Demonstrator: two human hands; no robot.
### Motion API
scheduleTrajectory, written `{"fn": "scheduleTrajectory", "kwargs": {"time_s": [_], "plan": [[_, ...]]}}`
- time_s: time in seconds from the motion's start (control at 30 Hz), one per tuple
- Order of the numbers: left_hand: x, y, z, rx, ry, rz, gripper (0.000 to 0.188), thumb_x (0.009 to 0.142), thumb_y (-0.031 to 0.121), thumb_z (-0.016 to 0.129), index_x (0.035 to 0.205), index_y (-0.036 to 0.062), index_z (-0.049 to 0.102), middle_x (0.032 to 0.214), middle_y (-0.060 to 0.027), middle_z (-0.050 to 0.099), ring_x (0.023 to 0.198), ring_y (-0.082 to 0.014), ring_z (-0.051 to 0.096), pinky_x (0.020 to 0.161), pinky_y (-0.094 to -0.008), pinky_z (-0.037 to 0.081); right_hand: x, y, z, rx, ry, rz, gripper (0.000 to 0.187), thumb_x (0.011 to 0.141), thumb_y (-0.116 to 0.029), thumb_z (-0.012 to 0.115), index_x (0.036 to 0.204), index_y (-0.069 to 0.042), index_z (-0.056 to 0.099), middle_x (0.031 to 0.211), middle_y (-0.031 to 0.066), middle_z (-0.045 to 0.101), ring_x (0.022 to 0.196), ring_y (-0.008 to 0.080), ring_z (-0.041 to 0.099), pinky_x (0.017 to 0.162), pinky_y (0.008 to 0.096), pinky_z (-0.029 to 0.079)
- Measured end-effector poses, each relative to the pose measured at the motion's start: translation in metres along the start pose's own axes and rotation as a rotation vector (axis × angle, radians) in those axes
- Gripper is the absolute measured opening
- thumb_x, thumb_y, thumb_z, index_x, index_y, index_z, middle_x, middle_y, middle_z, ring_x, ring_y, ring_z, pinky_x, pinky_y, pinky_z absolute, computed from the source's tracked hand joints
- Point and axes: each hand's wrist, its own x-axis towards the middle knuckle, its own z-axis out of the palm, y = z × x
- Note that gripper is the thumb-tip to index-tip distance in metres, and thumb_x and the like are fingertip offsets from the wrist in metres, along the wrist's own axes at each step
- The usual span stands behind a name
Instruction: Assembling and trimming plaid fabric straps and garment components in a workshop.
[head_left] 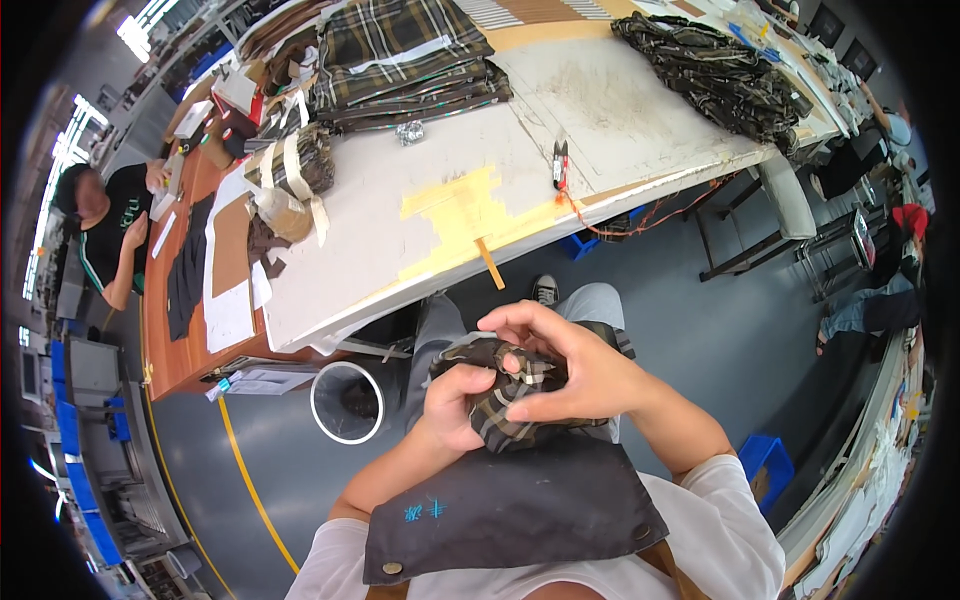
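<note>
A dark plaid cloth piece (pixel 497 408) is bunched up above my lap, in front of my dark apron (pixel 510 505). My left hand (pixel 456 408) grips its left side, with the thumb laid on top. From the right, my right hand (pixel 585 365) curls around the same cloth, thumb on the near side and fingers arched over the far side. More plaid fabric shows beneath the right hand. What the fingertips pinch inside the folds is hidden.
Ahead stands a worktable (pixel 400 210) carrying a plaid fabric stack (pixel 400 60), a heaped plaid bundle (pixel 710 80) and a red-and-black thread snipper (pixel 561 165) on a cord. A white-rimmed bin (pixel 322 405) is at left, a blue crate (pixel 765 468) at right. A co-worker (pixel 115 225) sits far left.
</note>
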Motion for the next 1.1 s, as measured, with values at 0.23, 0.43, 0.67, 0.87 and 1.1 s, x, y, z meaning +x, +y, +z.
{"fn": "scheduleTrajectory", "kwargs": {"time_s": [0.23,0.43,0.67,0.87,1.1], "plan": [[-0.012,0.04,0.028,0.601,0.071,-0.057,0.05,0.075,-0.001,0.063,0.121,-0.0058,0.045,0.117,-0.0145,0.053,0.101,-0.0186,0.055,0.09,-0.0297,0.042,0.0,-0.02,-0.024,-0.537,-0.003,-0.124,0.041,0.065,-0.01,0.076,0.099,0.002,0.058,0.078,0.0067,0.053,0.063,0.014,0.052,0.055,0.0245,0.042],[-0.012,0.057,0.029,0.917,0.122,0.391,0.054,0.072,-0.003,0.067,0.118,0.0019,0.04,0.099,-0.0085,0.056,0.084,-0.0111,0.054,0.078,-0.0246,0.046,0.016,-0.034,-0.028,-0.561,0.046,-0.157,0.03,0.065,-0.006,0.075,0.091,0.0,0.062,0.064,0.0029,0.051,0.051,0.0108,0.047,0.047,0.0235,0.037],[0.02,0.065,0.026,1.989,-0.113,0.4,0.03,0.063,0.009,0.075,0.088,0.0033,0.06,0.101,-0.0097,0.049,0.09,-0.0143,0.045,0.069,-0.0265,0.042,0.028,-0.057,-0.037,-0.592,-0.077,-0.195,0.021,0.068,-0.004,0.07,0.087,-0.001,0.063,0.068,0.0052,0.056,0.053,0.0138,0.05,0.047,0.0255,0.038],[0.056,0.113,0.068,2.006,0.162,0.183,0.016,0.07,0.007,0.064,0.082,0.001,0.055,0.064,-0.0034,0.051,0.056,-0.0069,0.044,0.053,-0.025,0.04,0.074,-0.08,-0.105,-0.774,0.132,-0.286,0.012,0.073,-0.008,0.067,0.079,-0.002,0.059,0.065,0.0057,0.051,0.055,0.0131,0.047,0.05,0.026,0.037],[0.166,0.24,0.15,2.523,0.266,1.565,0.019,0.074,-0.001,0.055,0.093,-0.0013,0.055,0.08,-0.0137,0.06,0.073,-0.0231,0.059,0.069,-0.0291,0.046,0.237,-0.101,-0.199,-0.689,0.462,-0.744,0.019,0.082,-0.02,0.063,0.089,-0.002,0.061,0.074,0.0019,0.059,0.067,0.007,0.052,0.063,0.0232,0.044]]}}
